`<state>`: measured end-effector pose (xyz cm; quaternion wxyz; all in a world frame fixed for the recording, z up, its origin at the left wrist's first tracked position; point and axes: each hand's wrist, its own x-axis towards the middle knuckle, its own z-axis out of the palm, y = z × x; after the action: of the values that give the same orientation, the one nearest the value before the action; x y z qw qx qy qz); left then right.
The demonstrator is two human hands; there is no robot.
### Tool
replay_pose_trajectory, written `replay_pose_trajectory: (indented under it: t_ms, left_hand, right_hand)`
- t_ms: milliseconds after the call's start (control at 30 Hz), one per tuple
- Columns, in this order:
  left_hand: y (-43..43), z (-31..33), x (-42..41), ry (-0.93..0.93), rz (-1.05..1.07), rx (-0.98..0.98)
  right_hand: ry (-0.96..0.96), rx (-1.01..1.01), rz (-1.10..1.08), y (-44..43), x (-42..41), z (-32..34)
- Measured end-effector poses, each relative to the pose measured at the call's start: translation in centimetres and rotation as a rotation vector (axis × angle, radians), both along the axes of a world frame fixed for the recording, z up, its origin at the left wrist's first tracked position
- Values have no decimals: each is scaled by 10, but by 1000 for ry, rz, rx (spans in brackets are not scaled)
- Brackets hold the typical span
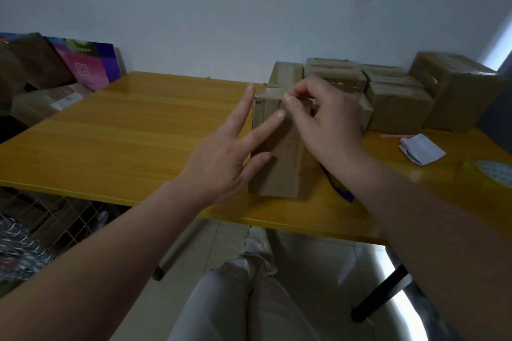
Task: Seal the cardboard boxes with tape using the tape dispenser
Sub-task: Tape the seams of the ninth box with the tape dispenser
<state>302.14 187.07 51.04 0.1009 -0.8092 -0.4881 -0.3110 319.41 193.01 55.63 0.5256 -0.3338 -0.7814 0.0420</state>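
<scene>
A tall brown cardboard box stands upright on the yellow table, near its front edge. My left hand lies against the box's left face, with straight spread fingers touching the cardboard. At the box's top edge, the thumb and forefinger of my right hand pinch together while the other fingers stay curled. Whether a strip of tape sits in that pinch is too small to tell. A blue object, perhaps part of the tape dispenser, shows under my right wrist and is mostly hidden.
Several closed cardboard boxes are stacked at the back right of the table. A folded white paper and an orange pen lie to the right. A pale round object is at the right edge. Colourful cartons stand at the left.
</scene>
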Motion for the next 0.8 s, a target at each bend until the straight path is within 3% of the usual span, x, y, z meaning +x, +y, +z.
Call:
replay_pose_trajectory:
  t_ms: [67,133,300,400,567,800]
  left_hand:
    - [-1,-1,-4,-167,-32,29]
    - [3,4,-7,-350,-42,-72]
    - [15,20,-22,-221,-114,-536]
    - [15,32,-25,-352,-159,-667]
    - [20,38,-17,-679,-127,-675]
    - [23,32,-13,-752,-174,-652]
  right_hand:
    - [-49,26,31,-4,5,-6]
    - [-142,36,84,-7,13,-14]
    - [-658,113,152,-9,41,-24]
    - [-916,273,141,-1,46,-10]
    - [-1211,539,137,14,31,-2]
    - [-1254,882,-50,28,31,-20]
